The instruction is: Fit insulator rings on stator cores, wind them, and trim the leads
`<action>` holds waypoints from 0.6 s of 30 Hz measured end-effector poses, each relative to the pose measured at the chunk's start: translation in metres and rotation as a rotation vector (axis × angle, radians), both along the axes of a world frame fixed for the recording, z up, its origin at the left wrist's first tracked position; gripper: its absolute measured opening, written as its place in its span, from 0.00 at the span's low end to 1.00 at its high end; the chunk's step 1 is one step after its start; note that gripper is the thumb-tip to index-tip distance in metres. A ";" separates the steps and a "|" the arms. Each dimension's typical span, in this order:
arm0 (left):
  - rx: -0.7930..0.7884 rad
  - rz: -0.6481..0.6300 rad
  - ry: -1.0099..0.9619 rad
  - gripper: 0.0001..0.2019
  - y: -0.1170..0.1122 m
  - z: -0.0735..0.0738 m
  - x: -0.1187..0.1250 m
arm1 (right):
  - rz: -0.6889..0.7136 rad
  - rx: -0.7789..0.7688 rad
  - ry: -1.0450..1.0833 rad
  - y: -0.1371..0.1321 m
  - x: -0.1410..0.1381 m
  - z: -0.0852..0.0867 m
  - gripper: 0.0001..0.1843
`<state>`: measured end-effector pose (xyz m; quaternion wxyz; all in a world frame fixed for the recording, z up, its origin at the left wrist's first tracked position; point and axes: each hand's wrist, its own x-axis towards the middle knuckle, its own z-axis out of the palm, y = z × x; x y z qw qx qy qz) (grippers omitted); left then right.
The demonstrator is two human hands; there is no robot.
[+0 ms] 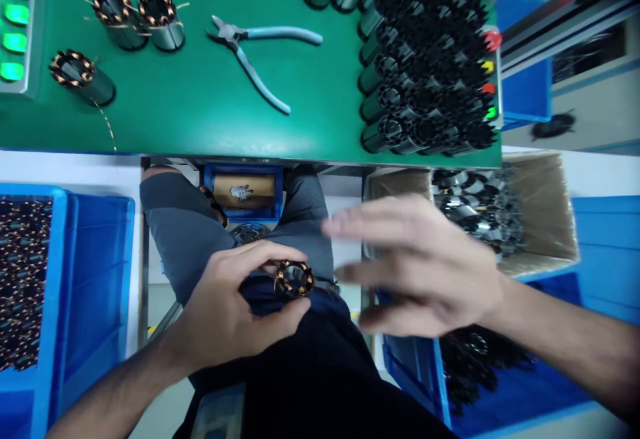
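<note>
Above my lap, my left hand [240, 299] grips a copper-wound motor stator [294, 279] between thumb and fingers, its ringed end with dark slots facing up. To the right of it, my right hand [415, 265] hangs in the air with fingers stretched out and apart, blurred by motion, touching nothing. On the green bench [200, 119] lie wire cutters [235, 39] with pale blue handles, jaws and handles spread. Three more wound stators stand at the bench's left: one alone [83, 77], and a pair [117, 19] with loose copper wire ends sticking out.
Rows of black-topped metal cores [415, 79] crowd the bench's right. A lit green button panel [20, 25] is at far left. Below stand a blue crate [95, 279] of wound stators, a lined carton [545, 212] of metal parts and a blue bin [530, 392] of black parts.
</note>
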<state>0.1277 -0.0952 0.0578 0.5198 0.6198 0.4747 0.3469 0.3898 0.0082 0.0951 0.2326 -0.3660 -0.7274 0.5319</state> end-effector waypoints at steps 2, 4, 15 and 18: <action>0.181 0.079 0.058 0.18 -0.001 0.000 -0.005 | 0.097 -0.182 -0.013 0.005 0.002 0.002 0.22; 0.386 0.104 0.107 0.16 -0.003 -0.001 -0.008 | 0.217 -0.565 -0.006 0.004 0.001 -0.004 0.24; 0.238 0.057 0.248 0.17 -0.003 0.008 -0.001 | 0.268 0.028 -0.113 -0.011 0.004 0.003 0.20; 0.355 0.070 0.204 0.14 -0.005 0.004 -0.004 | 0.219 -0.063 -0.072 0.002 0.007 0.009 0.22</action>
